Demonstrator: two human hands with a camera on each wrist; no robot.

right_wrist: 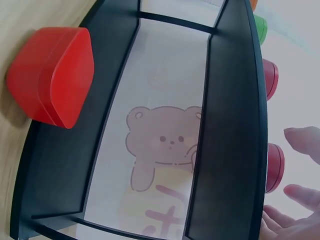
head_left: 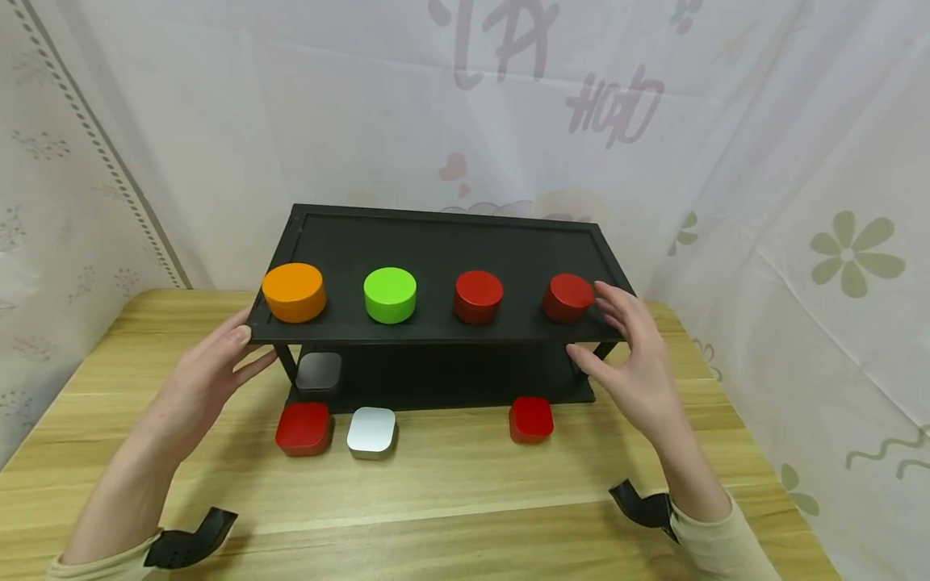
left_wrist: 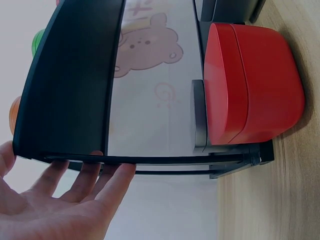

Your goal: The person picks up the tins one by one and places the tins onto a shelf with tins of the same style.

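Note:
A black two-tier rack (head_left: 436, 242) stands on the table, with a row of round boxes along its top board. My left hand (head_left: 207, 363) holds the top board's left front corner, thumb at the front edge and fingers against the side rail (left_wrist: 170, 160). At the right end, my right hand (head_left: 639, 371) has thumb and fingers spread beside a dark red round box (head_left: 568, 298); whether a fingertip touches the box I cannot tell. Leftward along the board sit another red round box (head_left: 478, 298), a green one (head_left: 390, 296) and an orange one (head_left: 294, 293).
On the lower tier lies a dark grey square box (head_left: 319, 373). Before the rack are a red square box (head_left: 303, 428), a white one (head_left: 371, 432) and another red one (head_left: 531, 420). A printed curtain (head_left: 363, 105) hangs behind the wooden table (head_left: 407, 516).

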